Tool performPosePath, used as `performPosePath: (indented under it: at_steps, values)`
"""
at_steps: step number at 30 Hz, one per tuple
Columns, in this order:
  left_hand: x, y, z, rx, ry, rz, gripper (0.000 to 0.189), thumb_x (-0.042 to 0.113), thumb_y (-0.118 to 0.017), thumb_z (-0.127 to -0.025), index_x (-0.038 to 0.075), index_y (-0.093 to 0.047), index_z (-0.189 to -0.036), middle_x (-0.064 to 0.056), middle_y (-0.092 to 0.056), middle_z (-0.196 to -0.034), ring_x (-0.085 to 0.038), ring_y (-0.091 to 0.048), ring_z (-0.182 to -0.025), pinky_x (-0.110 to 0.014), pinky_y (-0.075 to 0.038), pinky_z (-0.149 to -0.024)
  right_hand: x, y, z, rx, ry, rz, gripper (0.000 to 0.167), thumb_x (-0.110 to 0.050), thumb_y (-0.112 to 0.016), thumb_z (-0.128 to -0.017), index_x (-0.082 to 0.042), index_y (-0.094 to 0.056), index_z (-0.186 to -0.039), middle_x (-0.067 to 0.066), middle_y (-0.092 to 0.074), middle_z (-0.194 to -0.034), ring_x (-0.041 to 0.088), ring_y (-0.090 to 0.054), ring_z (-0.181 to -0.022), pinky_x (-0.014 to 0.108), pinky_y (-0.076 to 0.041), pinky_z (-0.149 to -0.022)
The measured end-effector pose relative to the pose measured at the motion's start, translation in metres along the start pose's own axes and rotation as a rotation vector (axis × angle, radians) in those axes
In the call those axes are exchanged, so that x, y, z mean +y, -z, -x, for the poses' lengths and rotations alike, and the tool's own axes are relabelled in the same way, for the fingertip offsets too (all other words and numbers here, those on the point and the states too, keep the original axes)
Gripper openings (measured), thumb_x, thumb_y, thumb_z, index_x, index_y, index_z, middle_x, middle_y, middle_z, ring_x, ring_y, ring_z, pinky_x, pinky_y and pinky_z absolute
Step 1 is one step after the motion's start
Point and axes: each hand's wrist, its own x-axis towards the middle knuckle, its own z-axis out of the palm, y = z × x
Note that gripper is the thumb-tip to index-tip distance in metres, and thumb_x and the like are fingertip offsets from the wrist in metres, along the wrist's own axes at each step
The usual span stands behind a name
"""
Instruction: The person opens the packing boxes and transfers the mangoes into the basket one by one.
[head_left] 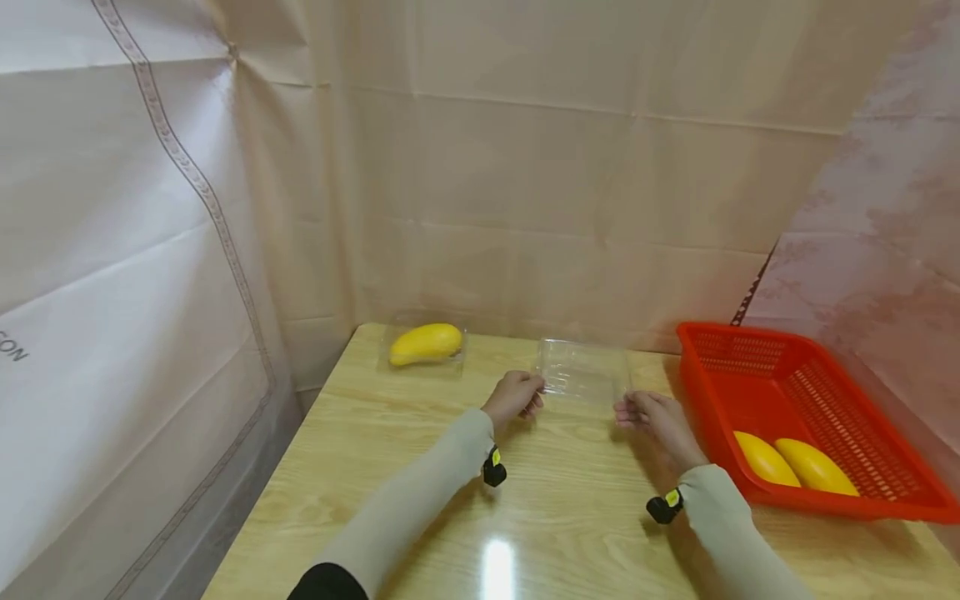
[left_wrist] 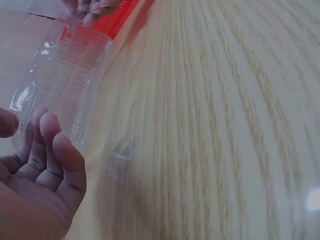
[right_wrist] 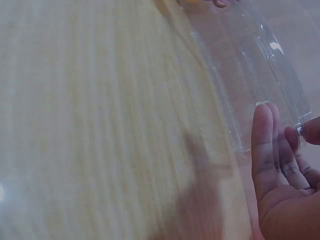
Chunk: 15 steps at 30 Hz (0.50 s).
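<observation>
A clear, colourless plastic tray [head_left: 581, 371], shallow and rectangular, with fine ridged lines and bright glints along its rim, spans the gap between both hands near the worktop's [head_left: 570, 517] far edge. The left hand [head_left: 516, 394], at its eight o'clock, pinches one end between thumb and fingers; the right hand [head_left: 660, 421], at four o'clock, pinches the other. A red basket [head_left: 757, 383] stands toward three o'clock.

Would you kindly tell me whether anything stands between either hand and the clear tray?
Nothing visible does: the left hand and the right hand each pinch one end of the clear tray directly. The red basket stands off to the right, out of the way.
</observation>
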Motion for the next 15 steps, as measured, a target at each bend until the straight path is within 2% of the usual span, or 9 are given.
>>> performPosePath:
  at_steps: [9,15]
  values:
    - [0.006,-0.011,-0.007,-0.001,-0.013,0.044,0.037,0.021,-0.056,-0.105,-0.013,-0.065,-0.114,-0.004,-0.061,-0.069,-0.011,-0.051,-0.052,-0.022,-0.043,-0.047,0.002,0.009,-0.012,0.041,-0.025,-0.093,0.045,-0.021,-0.045,-0.111,0.017,-0.046,-0.136,0.005,-0.074,-0.102,0.018,-0.073,-0.092,0.032,-0.059,-0.089]
    - [0.007,-0.016,-0.016,-0.007,-0.015,0.039,0.037,0.023,-0.055,-0.107,-0.012,-0.064,-0.115,-0.005,-0.061,-0.072,-0.011,-0.052,-0.053,-0.024,-0.045,-0.048,0.007,0.011,-0.012,0.060,-0.012,-0.168,0.041,-0.016,-0.045,-0.111,0.018,-0.047,-0.134,0.007,-0.074,-0.099,0.021,-0.074,-0.091,0.036,-0.058,-0.089]
